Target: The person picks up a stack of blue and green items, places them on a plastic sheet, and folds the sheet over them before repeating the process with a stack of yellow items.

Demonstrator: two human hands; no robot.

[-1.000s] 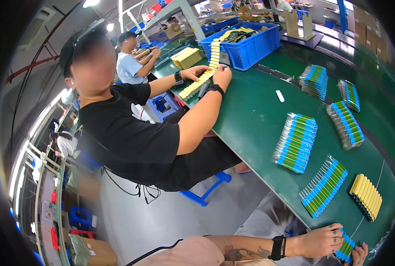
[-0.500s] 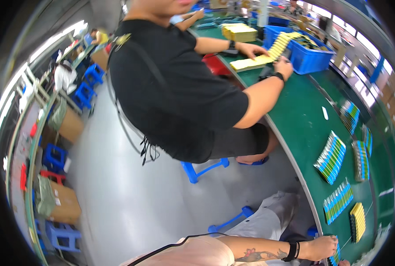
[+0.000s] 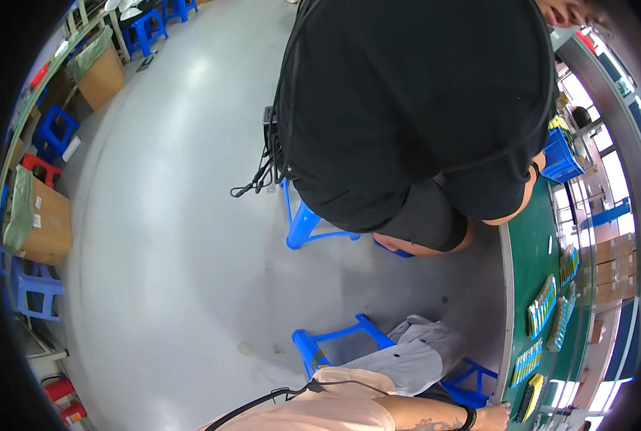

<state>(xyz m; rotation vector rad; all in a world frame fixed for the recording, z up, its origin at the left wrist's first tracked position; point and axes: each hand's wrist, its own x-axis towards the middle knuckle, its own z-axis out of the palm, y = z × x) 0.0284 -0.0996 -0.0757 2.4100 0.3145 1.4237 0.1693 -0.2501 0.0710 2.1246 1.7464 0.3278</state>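
Observation:
My left hand (image 3: 493,416) is at the near edge of the green worktable (image 3: 525,266), low in the picture, with a black band on its wrist. Its fingers are curled closed, and what they hold, if anything, is hidden. Just beyond it lies a row of yellow and black slim pieces (image 3: 529,397). Farther along is a flat row of blue and green striped slim sticks (image 3: 527,364). Behind that are a larger striped bundle (image 3: 542,307) and another bundle (image 3: 563,316). My right hand is out of the picture.
A co-worker in a black shirt (image 3: 414,115) sits close ahead on a blue stool (image 3: 302,226), cables hanging behind. Their arm reaches over the table near a blue crate (image 3: 561,158). Another blue stool (image 3: 338,334) stands near my leg. Cardboard boxes (image 3: 47,223) line the left side.
The view has swung, so the co-worker now fills the upper middle, hiding their hands and the yellow strip. My left hand appears lower and farther left; the striped sticks under it no longer show.

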